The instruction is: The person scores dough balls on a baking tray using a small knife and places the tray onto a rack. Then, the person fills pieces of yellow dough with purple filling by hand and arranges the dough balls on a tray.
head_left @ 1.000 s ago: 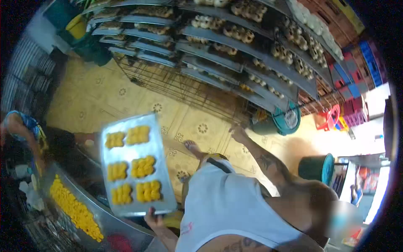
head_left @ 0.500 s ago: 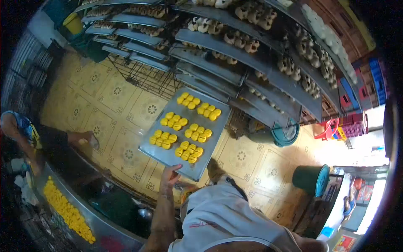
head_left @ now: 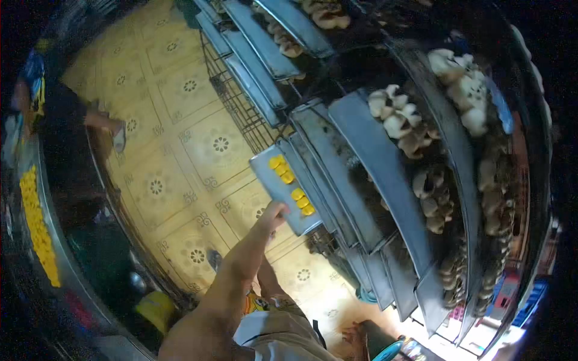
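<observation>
My left hand grips the near edge of a metal baking tray, its thumb side up. The tray is partly slid into a low level of a metal rack, so its far part is hidden under the trays above. Two clusters of yellow dough pieces show on its visible end. Low in the view, my right hand hangs beside my body, fingers apart and holding nothing that I can see.
Rack trays above hold browned and pale buns. A work table with a strip of yellow dough pieces stands at far left. Another person's foot is on the tiled floor. A yellow rounded object sits lower left.
The tray has gone from out in front of the rack to partly inside it, hiding most dough clusters. My view has turned and moved closer to the rack. My right hand has come into view.
</observation>
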Tool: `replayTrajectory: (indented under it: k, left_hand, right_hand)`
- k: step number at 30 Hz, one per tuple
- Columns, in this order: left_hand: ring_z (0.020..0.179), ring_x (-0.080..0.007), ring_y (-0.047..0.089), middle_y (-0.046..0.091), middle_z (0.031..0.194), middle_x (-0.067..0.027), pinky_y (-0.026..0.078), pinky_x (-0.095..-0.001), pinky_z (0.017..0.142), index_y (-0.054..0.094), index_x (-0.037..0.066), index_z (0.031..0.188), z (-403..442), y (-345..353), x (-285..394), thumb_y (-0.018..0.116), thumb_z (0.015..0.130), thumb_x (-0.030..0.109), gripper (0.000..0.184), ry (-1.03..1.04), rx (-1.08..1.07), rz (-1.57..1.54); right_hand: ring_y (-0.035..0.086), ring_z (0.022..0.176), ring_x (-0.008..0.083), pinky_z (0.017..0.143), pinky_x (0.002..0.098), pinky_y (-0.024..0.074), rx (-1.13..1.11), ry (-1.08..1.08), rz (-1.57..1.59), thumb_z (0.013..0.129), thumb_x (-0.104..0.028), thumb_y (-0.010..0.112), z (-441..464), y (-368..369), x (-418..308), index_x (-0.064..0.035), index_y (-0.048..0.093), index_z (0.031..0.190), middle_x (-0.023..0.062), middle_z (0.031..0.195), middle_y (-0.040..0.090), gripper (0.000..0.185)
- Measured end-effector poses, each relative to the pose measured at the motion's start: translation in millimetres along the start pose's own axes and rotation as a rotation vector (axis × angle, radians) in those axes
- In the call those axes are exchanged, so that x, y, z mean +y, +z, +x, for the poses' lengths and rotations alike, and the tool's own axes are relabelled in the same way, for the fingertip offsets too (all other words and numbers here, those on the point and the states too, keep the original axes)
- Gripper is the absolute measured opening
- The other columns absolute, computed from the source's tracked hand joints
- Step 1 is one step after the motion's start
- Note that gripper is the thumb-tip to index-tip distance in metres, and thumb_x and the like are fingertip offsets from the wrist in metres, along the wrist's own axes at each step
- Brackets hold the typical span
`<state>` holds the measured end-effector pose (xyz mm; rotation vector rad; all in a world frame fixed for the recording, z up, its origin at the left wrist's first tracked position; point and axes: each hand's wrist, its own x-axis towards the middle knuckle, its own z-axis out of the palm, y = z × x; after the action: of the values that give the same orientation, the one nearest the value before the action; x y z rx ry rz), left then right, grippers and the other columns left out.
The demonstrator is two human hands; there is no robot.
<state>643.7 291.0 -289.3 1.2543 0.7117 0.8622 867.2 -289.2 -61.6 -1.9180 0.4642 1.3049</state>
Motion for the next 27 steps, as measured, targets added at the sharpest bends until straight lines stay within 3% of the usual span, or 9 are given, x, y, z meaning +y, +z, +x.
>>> replayTrajectory:
  k: [3, 5, 8, 11, 15, 17, 21, 25, 27]
  left_hand:
    - [0.070, -0.0172, 0.055, 0.055, 0.074, -0.0077, 0.046, -0.0338, 0.058, 0.062, 0.005, 0.093, 56.8, 57.8, -2.4, 0.060, 0.076, -0.002, 0.019, 0.200, -0.011, -0.096]
    - [0.067, -0.0161, 0.052, 0.055, 0.077, -0.0064, 0.044, -0.0310, 0.057, 0.063, 0.006, 0.091, 72.9, 79.6, -23.6, 0.059, 0.077, 0.001, 0.015, -0.722, 0.184, -0.887]
    - [0.068, -0.0165, 0.050, 0.056, 0.081, -0.0055, 0.044, -0.0317, 0.059, 0.064, 0.004, 0.095, 49.5, 66.8, 10.0, 0.060, 0.082, 0.011, 0.015, -0.306, -0.120, 0.056]
    - [0.082, -0.0152, 0.060, 0.060, 0.087, -0.0044, 0.052, -0.0350, 0.066, 0.060, 0.011, 0.111, 46.2, 49.6, 44.7, 0.063, 0.090, 0.017, 0.022, -0.425, 0.001, -0.624]
    - [0.071, -0.0161, 0.063, 0.064, 0.082, -0.0053, 0.056, -0.0322, 0.063, 0.062, 0.012, 0.103, 70.3, 27.8, 29.2, 0.067, 0.086, 0.010, 0.018, -0.821, 0.238, -0.637]
    - [0.070, -0.0153, 0.062, 0.065, 0.082, -0.0053, 0.055, -0.0313, 0.062, 0.063, 0.011, 0.101, 73.2, -4.4, 34.5, 0.067, 0.086, 0.012, 0.015, -0.773, 0.169, -0.573]
    - [0.070, -0.0148, 0.062, 0.066, 0.084, -0.0054, 0.053, -0.0312, 0.061, 0.066, 0.008, 0.102, 46.6, -30.3, 134.2, 0.066, 0.086, 0.018, 0.018, -0.648, 0.052, -0.442]
    - [0.072, -0.0177, 0.064, 0.068, 0.090, -0.0092, 0.052, -0.0309, 0.059, 0.070, 0.004, 0.100, -9.9, -100.5, 99.5, 0.062, 0.091, 0.026, 0.025, -0.734, -0.440, -1.094]
    - [0.085, -0.0210, 0.064, 0.067, 0.101, -0.0121, 0.053, -0.0331, 0.068, 0.061, 0.005, 0.114, -54.5, -142.7, 105.1, 0.064, 0.090, 0.025, 0.031, -0.596, -0.450, -0.903]
  right_hand:
    - [0.059, 0.078, 0.0294, 0.066, 0.0420, 0.0509, -0.003, 0.014, -0.078, 0.089, -0.024, 0.062, -12.4, -6.8, 4.3, -0.0097, 0.045, 0.134, 0.0117, 0.096, 0.057, 0.050]
    - [0.056, 0.073, 0.0266, 0.062, 0.0396, 0.0485, -0.036, 0.013, -0.116, 0.089, -0.020, 0.061, -11.6, -1.4, 8.3, -0.0085, 0.047, 0.133, 0.0095, 0.090, 0.055, 0.047]
    - [0.051, 0.064, 0.0223, 0.055, 0.0361, 0.0449, -0.117, -0.049, -0.165, 0.089, -0.014, 0.058, 12.5, 22.5, 5.9, -0.0066, 0.049, 0.130, 0.0062, 0.080, 0.051, 0.043]
    - [0.047, 0.056, 0.0180, 0.048, 0.0325, 0.0413, -0.227, -0.233, -0.178, 0.089, -0.008, 0.056, 79.4, 61.6, 3.6, -0.0048, 0.051, 0.128, 0.0028, 0.071, 0.047, 0.040]
    - [0.040, 0.045, 0.0124, 0.040, 0.0278, 0.0364, -0.473, -0.745, -0.217, 0.089, 0.000, 0.053, 169.8, 109.8, -17.9, -0.0023, 0.054, 0.125, -0.0016, 0.058, 0.042, 0.036]
    - [0.042, 0.046, 0.0120, 0.040, 0.0267, 0.0374, -0.507, -0.158, 0.428, 0.087, 0.005, 0.051, 151.7, 155.5, -42.2, -0.0042, 0.054, 0.124, -0.0015, 0.061, 0.044, 0.038]
    - [0.049, 0.053, 0.0134, 0.044, 0.0285, 0.0430, -0.229, -0.856, -0.662, 0.097, -0.015, 0.051, 211.8, 187.3, -35.0, -0.0059, 0.052, 0.127, 0.0037, 0.072, 0.053, 0.032]
    - [0.054, 0.061, 0.0153, 0.052, 0.0295, 0.0468, -0.356, -0.825, -0.635, 0.097, -0.014, 0.051, 159.6, 307.2, -93.0, -0.0051, 0.051, 0.130, 0.0062, 0.078, 0.057, 0.034]
    - [0.057, 0.067, 0.0165, 0.057, 0.0301, 0.0493, -0.477, -0.846, -0.655, 0.097, -0.014, 0.052, 93.3, 398.4, -119.0, -0.0045, 0.050, 0.132, 0.0079, 0.082, 0.060, 0.036]
